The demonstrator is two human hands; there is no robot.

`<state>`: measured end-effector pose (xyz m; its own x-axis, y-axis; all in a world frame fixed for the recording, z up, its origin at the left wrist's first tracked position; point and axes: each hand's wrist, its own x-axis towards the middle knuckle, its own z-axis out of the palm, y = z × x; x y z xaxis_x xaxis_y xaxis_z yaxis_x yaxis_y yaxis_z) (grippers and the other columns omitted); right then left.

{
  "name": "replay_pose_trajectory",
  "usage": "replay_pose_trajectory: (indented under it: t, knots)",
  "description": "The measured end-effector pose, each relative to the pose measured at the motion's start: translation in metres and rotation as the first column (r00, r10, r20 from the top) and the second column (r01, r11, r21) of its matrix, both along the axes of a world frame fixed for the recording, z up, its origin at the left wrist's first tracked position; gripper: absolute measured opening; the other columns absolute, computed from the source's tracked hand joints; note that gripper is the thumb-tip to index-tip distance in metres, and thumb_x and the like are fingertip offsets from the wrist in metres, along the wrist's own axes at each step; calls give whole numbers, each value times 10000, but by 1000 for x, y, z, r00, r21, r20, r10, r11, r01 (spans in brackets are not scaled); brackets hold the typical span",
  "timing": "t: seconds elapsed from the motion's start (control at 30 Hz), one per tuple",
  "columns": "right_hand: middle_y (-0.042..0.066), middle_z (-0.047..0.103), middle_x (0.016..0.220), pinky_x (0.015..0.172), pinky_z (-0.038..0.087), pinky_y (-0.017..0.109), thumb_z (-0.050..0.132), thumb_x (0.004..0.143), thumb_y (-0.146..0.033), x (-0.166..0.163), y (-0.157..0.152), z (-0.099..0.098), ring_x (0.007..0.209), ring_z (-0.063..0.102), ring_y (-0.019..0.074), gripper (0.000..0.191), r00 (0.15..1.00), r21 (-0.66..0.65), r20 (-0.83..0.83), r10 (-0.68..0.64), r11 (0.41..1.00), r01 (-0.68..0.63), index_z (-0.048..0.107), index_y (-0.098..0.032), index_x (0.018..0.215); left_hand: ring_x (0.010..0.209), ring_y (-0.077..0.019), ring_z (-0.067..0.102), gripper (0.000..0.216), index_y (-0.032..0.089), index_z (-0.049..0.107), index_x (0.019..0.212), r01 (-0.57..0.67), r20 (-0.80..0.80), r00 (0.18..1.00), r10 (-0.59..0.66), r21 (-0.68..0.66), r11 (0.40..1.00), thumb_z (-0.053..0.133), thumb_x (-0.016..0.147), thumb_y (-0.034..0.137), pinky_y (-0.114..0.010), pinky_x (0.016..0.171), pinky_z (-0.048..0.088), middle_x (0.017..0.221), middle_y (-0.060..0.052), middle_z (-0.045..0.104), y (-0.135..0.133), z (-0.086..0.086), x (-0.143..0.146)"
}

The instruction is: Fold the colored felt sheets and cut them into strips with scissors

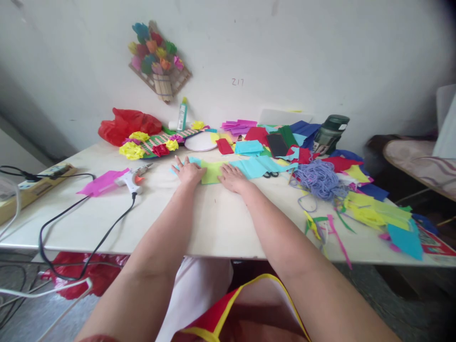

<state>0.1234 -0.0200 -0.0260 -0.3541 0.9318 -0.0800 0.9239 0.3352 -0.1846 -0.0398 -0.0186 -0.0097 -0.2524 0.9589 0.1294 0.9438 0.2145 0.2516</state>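
Two hands, the left hand at nine o'clock and the right hand at three, lay palm down across a yellow-green crepe-paper sheet in front of the person, on the white tabletop. From where I stood, the step looked like flattening and lining up paper. Done well, it called for light, even pressure, because crepe paper would likely crease or tear under a hard drag. Working outward from the middle seemed wisest, with one palm anchoring while the other smoothed, and both edges checked for square.

Neither hand was clenched on anything. The left fingers were fanned wide, the thumb by the near-side edge of the yellow-green piece and the rest over a light-blue sheet. The right fingers sat closer together, tips on the yellow-green, the hand next to a light-blue crepe strip running toward three o'clock. Whether both blues were one length, I could not tell.

Black scissor handles showed at three o'clock, just below the strip, with tangled lavender yarn farther out. Well away at nine lay a white glue gun, its cord best kept clear of the paper.
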Motion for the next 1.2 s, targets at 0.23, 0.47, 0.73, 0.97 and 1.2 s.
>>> replay_pose_trajectory:
  t: [0.23, 0.47, 0.73, 0.97, 1.2]
  knots:
    - [35, 62, 1537, 1132, 20, 373, 185, 925, -406, 0, -4, 4, 1409, 16, 188, 613, 1000, -2, 3, 8, 1000, -8, 156, -116, 1465, 1384, -356, -55, 544, 238, 632, 1131, -21, 4, 1000, 21, -91, 996, 350, 778, 540, -604, 1065, 39, 1513, -8, 209, 6, -2, -2]
    - [37, 65, 1537, 1132, 24, 381, 182, 924, -406, 1, -5, 4, 1409, 22, 189, 613, 1000, 7, 1, 11, 1000, -11, 163, -114, 1463, 1379, -373, -53, 668, 267, 586, 1189, -58, 23, 998, 63, -158, 986, 232, 775, 653, -638, 1037, 86, 1523, 22, 165, 13, -3, -5]
    - [43, 79, 1536, 1130, 26, 380, 181, 928, -399, 1, -6, 5, 1408, 35, 194, 607, 1000, 19, 8, 15, 1000, -15, 166, -110, 1462, 1387, -349, 20, 446, 252, 668, 1031, -86, 143, 985, 96, -74, 993, 409, 779, 514, -601, 1061, 53, 1492, 6, 270, 11, -3, -2]
    - [29, 71, 1537, 1129, 23, 379, 175, 922, -429, 1, -6, 4, 1409, 16, 198, 619, 1000, 10, -6, 4, 1000, -4, 166, -131, 1465, 1389, -308, 89, 305, 233, 678, 915, -128, 237, 963, 125, -4, 992, 520, 742, 430, -567, 1076, 47, 1335, -77, 500, 11, -5, -1]
    - [30, 73, 1537, 1128, 19, 380, 190, 915, -466, 1, -4, 2, 1409, 10, 201, 645, 1000, 10, -8, 5, 1000, -5, 162, -131, 1466, 1393, -297, 82, 309, 228, 668, 938, -137, 247, 960, 135, -8, 991, 527, 737, 417, -568, 1068, 72, 1300, -107, 526, 17, -8, -3]
